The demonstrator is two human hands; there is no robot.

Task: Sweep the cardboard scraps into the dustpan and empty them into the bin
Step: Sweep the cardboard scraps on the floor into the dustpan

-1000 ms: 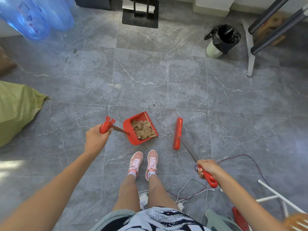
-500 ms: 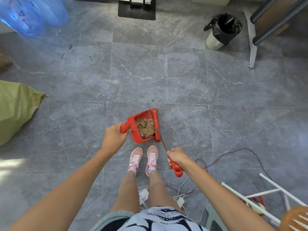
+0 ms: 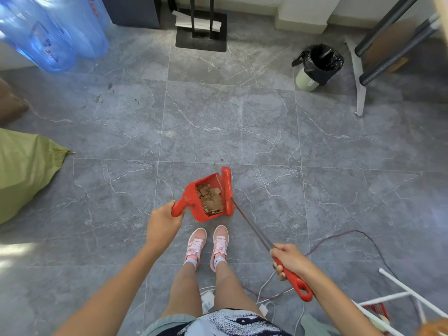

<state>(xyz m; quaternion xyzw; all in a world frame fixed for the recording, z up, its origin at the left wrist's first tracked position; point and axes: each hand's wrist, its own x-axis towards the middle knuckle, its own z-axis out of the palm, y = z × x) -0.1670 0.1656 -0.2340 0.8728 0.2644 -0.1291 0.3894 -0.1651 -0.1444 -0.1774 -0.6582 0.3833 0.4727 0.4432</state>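
Note:
My left hand (image 3: pixel 163 226) grips the handle of a red dustpan (image 3: pixel 196 202) held just above my feet. Brown cardboard scraps (image 3: pixel 210 199) lie piled inside it. My right hand (image 3: pixel 289 259) grips the red handle of a broom (image 3: pixel 252 230); its thin metal shaft runs up to the red broom head (image 3: pixel 228 190), which rests against the dustpan's open right edge. A pale green bin (image 3: pixel 317 66) with a black liner stands far off at the upper right, its mouth open.
Grey tiled floor lies between me and the bin. Blue water bottles (image 3: pixel 53 32) stand at the upper left, a green sack (image 3: pixel 24 170) at left. A white frame leg (image 3: pixel 358 76) stands beside the bin. Cables (image 3: pixel 339 238) and a white rack (image 3: pixel 400 294) lie at lower right.
The broom head swung left from the floor onto the dustpan's open edge. My left hand slid down the handle closer to the pan. The view now takes in more floor ahead.

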